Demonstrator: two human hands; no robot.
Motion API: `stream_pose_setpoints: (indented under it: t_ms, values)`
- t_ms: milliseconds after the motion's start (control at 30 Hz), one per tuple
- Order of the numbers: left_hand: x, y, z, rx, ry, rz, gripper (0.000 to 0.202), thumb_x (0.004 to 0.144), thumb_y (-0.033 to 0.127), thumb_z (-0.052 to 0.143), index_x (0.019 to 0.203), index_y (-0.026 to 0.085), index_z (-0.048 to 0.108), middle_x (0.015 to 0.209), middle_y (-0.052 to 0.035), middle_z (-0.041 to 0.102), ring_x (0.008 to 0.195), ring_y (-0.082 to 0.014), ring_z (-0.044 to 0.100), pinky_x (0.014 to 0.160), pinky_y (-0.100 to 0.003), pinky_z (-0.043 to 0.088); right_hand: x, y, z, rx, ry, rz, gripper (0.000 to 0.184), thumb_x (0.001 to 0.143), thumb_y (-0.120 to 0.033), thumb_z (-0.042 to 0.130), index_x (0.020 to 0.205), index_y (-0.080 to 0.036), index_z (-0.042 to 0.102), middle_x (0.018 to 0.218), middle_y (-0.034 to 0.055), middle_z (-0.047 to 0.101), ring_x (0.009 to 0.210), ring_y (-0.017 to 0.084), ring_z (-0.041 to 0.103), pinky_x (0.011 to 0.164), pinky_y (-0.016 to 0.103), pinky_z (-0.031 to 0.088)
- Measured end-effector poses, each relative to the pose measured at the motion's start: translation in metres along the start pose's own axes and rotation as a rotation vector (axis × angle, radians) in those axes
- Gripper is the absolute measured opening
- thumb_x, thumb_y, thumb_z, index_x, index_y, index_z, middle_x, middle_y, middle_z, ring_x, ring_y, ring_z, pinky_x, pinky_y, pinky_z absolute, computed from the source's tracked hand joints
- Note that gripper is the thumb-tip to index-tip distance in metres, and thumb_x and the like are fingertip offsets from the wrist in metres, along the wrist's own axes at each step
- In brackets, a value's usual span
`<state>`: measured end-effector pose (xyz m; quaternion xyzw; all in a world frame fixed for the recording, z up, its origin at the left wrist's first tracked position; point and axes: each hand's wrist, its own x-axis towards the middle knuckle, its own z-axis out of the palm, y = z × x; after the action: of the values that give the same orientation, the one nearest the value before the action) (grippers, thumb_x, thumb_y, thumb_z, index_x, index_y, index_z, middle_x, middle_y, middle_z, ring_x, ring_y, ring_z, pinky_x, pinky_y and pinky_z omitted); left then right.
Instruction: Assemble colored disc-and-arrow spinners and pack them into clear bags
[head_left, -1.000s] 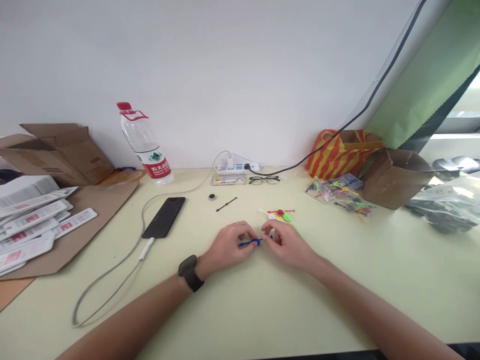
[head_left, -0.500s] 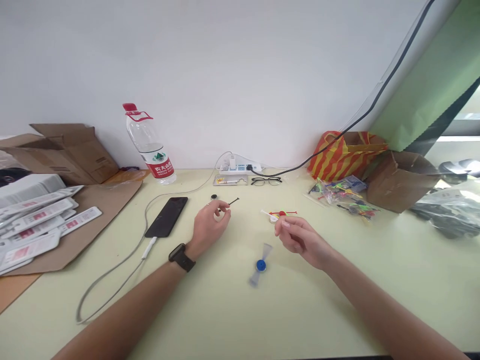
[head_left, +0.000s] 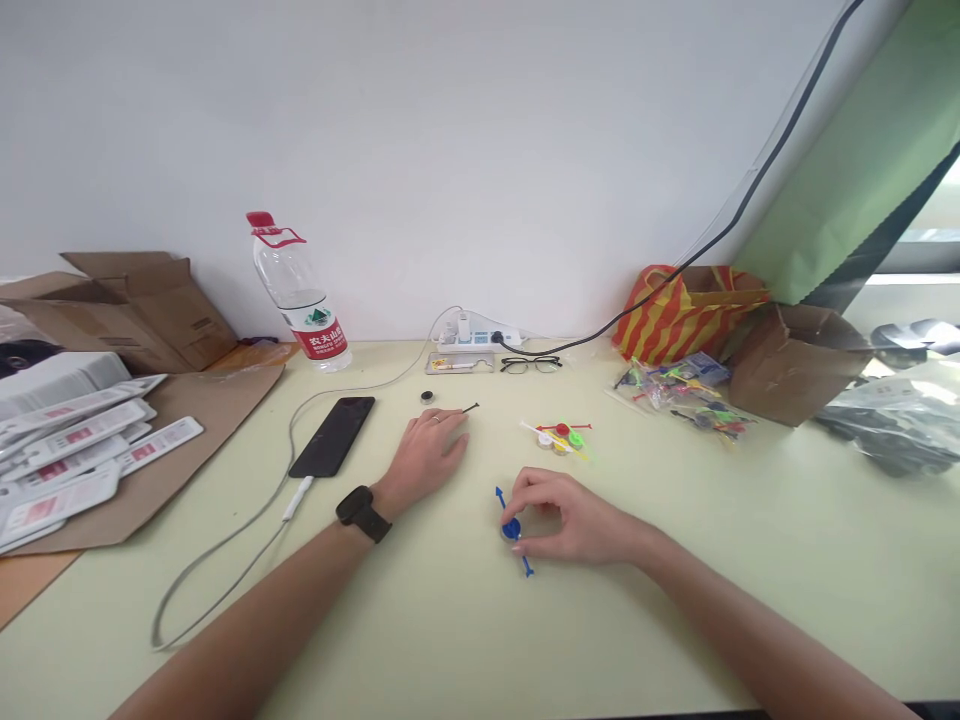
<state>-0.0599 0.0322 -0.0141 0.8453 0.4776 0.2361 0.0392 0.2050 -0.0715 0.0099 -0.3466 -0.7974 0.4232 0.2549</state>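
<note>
My right hand (head_left: 559, 515) pinches the round hub of a blue arrow spinner (head_left: 512, 529) between thumb and fingers. The spinner lies on the table, its arrowhead pointing away and its tail toward me. My left hand (head_left: 429, 452), with a black watch on the wrist, rests on the table with fingers stretched and thumb apart. Beyond its fingertips pokes the end of a black arrow (head_left: 471, 407); the rest is hidden under the fingers. A small round black piece (head_left: 427, 397) lies behind that hand. Red, white, yellow and green arrow spinners (head_left: 562, 431) sit clustered farther back.
Left of my hands lie a phone (head_left: 333, 437) on its cable, a water bottle (head_left: 315, 320) and stacked white packages (head_left: 82, 440) on cardboard. Along the wall are a power strip (head_left: 480, 338) and glasses (head_left: 531, 365). Bagged colourful spinners (head_left: 682, 390) lie near a cardboard box (head_left: 795, 365).
My right hand has come down and toward me onto the blue spinner, which was spinning and is now still. My left hand has flattened onto the table from a curled pose.
</note>
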Motion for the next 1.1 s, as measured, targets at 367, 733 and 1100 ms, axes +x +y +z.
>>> stream_pose_setpoints:
  t_ms: [367, 733, 1100]
  values:
    - [0.003, -0.004, -0.002, 0.023, 0.042, -0.106, 0.025, 0.098, 0.025, 0.049, 0.105, 0.021, 0.073, 0.115, -0.0074, 0.075, 0.107, -0.0288, 0.064, 0.093, -0.043, 0.052, 0.004, 0.025, -0.012, -0.311, 0.354, -0.009, 0.025, 0.092, -0.012, 0.059, 0.109, -0.025, 0.072, 0.104, 0.0056, 0.067, 0.091, 0.020, 0.064, 0.079, 0.034, 0.052]
    - [0.002, 0.000, -0.006, 0.064, 0.030, -0.131, 0.028, 0.100, 0.030, 0.049, 0.114, 0.025, 0.072, 0.109, -0.0067, 0.072, 0.100, -0.0269, 0.064, 0.082, -0.039, 0.050, 0.003, 0.019, -0.014, -0.361, 0.396, -0.057, 0.015, 0.097, -0.018, 0.057, 0.105, -0.023, 0.068, 0.100, 0.0057, 0.066, 0.089, 0.020, 0.063, 0.082, 0.034, 0.052]
    - [0.007, -0.010, -0.012, -0.111, 0.163, -0.343, 0.020, 0.098, 0.030, 0.052, 0.110, 0.025, 0.067, 0.098, -0.0026, 0.077, 0.088, -0.0217, 0.068, 0.077, -0.034, 0.049, 0.002, 0.021, -0.017, -0.426, 0.360, -0.103, 0.015, 0.099, -0.020, 0.052, 0.104, -0.024, 0.066, 0.098, 0.0070, 0.067, 0.086, 0.021, 0.063, 0.077, 0.034, 0.051]
